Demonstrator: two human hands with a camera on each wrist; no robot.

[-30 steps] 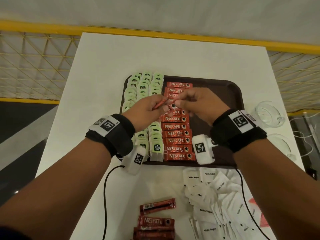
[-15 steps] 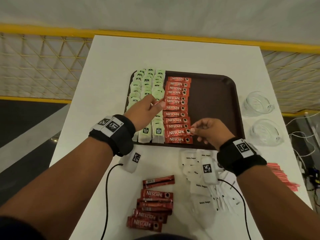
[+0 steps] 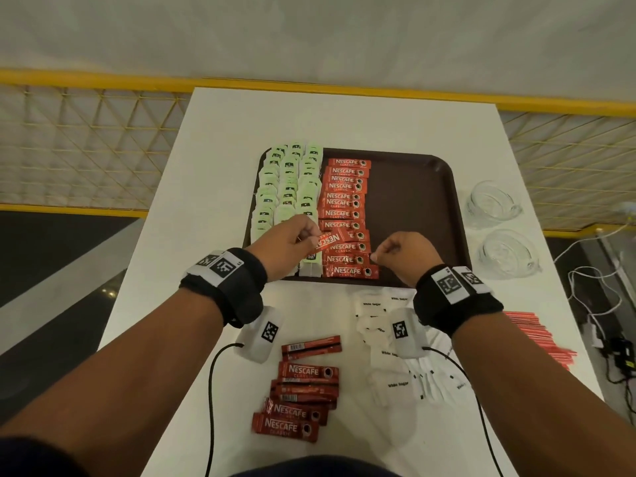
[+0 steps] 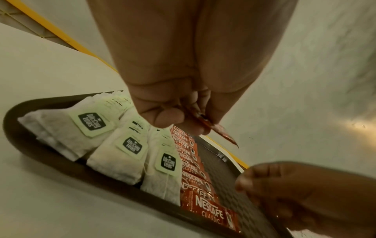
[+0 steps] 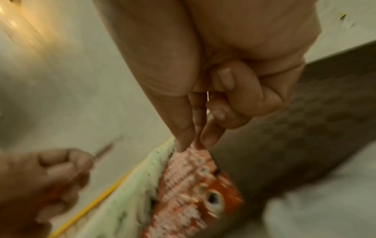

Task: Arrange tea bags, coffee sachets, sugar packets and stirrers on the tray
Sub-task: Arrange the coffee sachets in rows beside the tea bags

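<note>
While left hand (image 3: 287, 243) pinches sachet (image 3: 329, 239), right hand (image 3: 406, 255) hovers curled.

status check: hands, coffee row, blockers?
Left hand pinches one coffee sachet, tilted over the coffee row on the tray. Right hand curled, holding nothing. No blockers visible.

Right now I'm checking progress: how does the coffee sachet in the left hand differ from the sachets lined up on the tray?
The held coffee sachet is pinched by the left hand, lifted and skewed; the tray sachets lie flat and free. The held one reads upside down; the tray column reads upright in the head view. All share red Nescafe Classic packaging.
</note>
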